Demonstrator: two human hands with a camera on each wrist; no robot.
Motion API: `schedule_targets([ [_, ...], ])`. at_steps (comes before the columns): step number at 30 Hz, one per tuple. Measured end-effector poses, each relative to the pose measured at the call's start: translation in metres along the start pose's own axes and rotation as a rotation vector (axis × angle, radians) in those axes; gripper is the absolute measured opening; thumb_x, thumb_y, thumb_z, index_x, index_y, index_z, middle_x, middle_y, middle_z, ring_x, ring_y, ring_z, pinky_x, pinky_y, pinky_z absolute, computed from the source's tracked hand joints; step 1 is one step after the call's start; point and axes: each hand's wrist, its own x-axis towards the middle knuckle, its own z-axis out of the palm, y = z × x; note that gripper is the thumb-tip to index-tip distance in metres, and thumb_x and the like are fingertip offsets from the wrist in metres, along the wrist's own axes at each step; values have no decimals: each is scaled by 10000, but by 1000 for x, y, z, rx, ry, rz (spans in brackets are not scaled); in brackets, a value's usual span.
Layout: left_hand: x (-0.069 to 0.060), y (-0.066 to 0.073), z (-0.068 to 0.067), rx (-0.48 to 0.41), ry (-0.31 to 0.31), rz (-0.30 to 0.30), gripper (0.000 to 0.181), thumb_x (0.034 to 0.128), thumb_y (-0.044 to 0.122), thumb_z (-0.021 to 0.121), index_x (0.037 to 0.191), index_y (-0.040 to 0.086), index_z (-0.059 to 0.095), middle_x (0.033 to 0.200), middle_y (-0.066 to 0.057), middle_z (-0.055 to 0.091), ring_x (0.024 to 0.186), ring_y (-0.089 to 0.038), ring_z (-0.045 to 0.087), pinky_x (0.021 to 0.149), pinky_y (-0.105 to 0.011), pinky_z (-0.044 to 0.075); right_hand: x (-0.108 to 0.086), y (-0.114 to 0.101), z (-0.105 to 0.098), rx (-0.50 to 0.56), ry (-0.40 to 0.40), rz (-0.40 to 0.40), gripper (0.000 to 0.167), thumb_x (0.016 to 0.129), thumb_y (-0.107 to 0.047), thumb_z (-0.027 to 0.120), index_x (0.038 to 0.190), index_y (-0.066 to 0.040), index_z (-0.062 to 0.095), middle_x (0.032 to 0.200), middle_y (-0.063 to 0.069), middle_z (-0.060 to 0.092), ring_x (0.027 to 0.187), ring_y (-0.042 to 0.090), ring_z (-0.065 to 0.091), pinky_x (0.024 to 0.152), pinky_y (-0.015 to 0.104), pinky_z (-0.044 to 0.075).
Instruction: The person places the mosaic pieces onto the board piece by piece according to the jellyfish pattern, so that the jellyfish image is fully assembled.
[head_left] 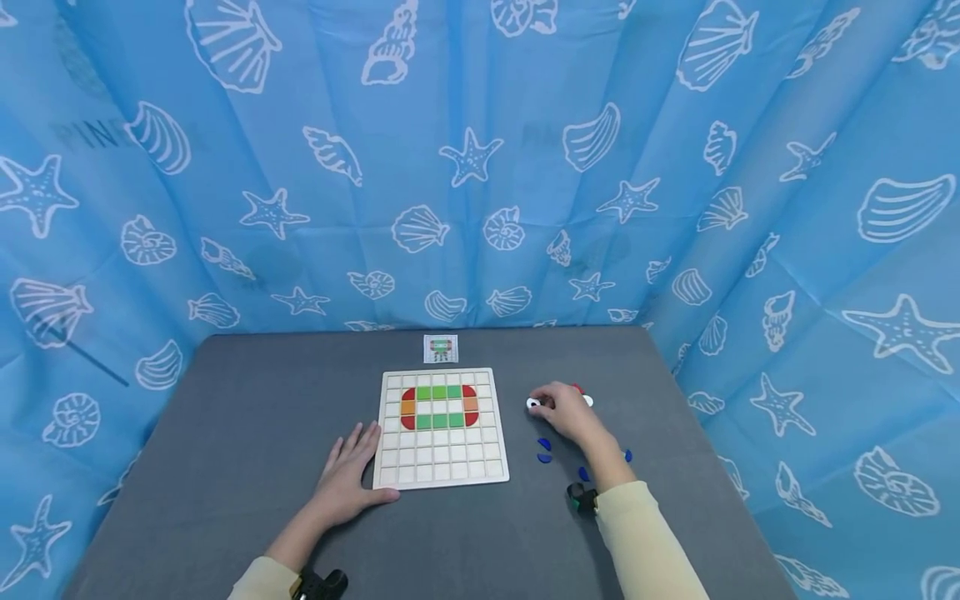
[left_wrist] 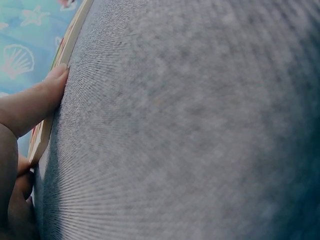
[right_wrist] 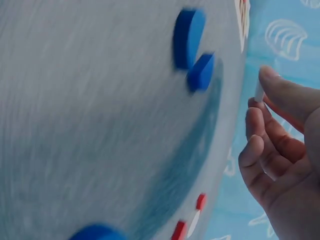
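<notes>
My right hand (head_left: 564,410) pinches a small white disc with a dark centre (head_left: 533,403) between thumb and fingers, to the right of the board. In the right wrist view the disc (right_wrist: 259,92) shows edge-on at the fingertips, apart from the table. My left hand (head_left: 348,477) lies at the near left corner of a pale wooden grid board (head_left: 438,475). Its thumb touches the near edge and its straight fingers reach along the left side. Set in the grid is a ring of red rounded corners (head_left: 469,392), green squares (head_left: 440,422) and orange squares (head_left: 408,407).
Blue half-round pieces (head_left: 544,458) lie right of the board, with another blue piece (head_left: 583,473) by the right wrist. Red (head_left: 577,388) and white (head_left: 588,401) pieces lie partly behind the right hand. A small picture card (head_left: 440,348) lies beyond the board. Blue curtains (head_left: 465,250) surround the grey table.
</notes>
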Motion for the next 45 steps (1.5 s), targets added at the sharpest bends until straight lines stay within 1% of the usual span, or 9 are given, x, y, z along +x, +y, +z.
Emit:
schedule_targets([
  [5,2,1,3,4,-3,-3,1189,755,702,741,1616,83,202,1688,-105,182,1566,-382,69,1224,-618,15,0,-18,4,4,52,-21,249,882,-181,796,1108,-82,762,986,44,690,804,136,615,720,339,537],
  [10,2,3,2,4,-10,-6,1186,747,707,743,1618,106,208,1685,-92,196,1566,-382,67,1223,-621,16,3,-34,10,1,77,-38,250,885,-212,796,1113,-113,767,1000,27,686,790,127,584,703,318,519],
  [17,0,3,0,-1,12,2,1177,739,692,758,1613,107,230,1675,-93,227,1562,-389,88,1224,-621,20,12,-55,21,27,102,-105,242,885,-183,795,1099,-74,765,968,48,685,748,127,550,665,320,491],
  [21,0,1,1,9,15,-1,1184,740,700,752,1616,110,220,1679,-93,217,1562,-390,80,1222,-624,20,18,-65,29,30,76,-121,257,886,-195,794,1110,-70,764,987,61,690,753,126,552,666,314,494],
  [26,0,0,3,22,7,-6,1184,742,705,748,1617,109,217,1682,-91,207,1563,-392,72,1219,-628,21,28,-76,42,34,12,-132,257,905,-229,774,1116,-83,768,1018,54,698,769,126,550,665,304,500],
  [31,2,0,2,15,17,9,1184,740,709,747,1615,108,223,1681,-88,214,1562,-391,81,1220,-624,23,35,-85,50,69,-28,-115,252,900,-220,781,1110,-81,768,1026,53,699,809,144,596,715,338,539],
  [35,4,1,0,11,34,28,1186,735,706,753,1612,97,237,1676,-99,230,1559,-395,96,1218,-625,31,41,-89,57,68,-57,-90,235,905,-234,777,1099,-102,767,986,13,670,842,138,607,738,336,544],
  [39,2,0,0,8,24,16,1188,732,710,753,1611,95,243,1673,-110,233,1559,-401,89,1216,-626,30,45,-90,66,48,-97,-105,222,921,-262,760,1088,-115,765,953,-11,647,838,128,596,734,322,530],
  [45,0,-3,2,-2,36,21,1174,732,701,758,1606,91,266,1669,-117,249,1555,-411,93,1209,-626,35,47,-91,75,30,-96,-124,193,910,-240,772,1050,-108,772,925,-4,638,811,130,584,706,314,517],
])
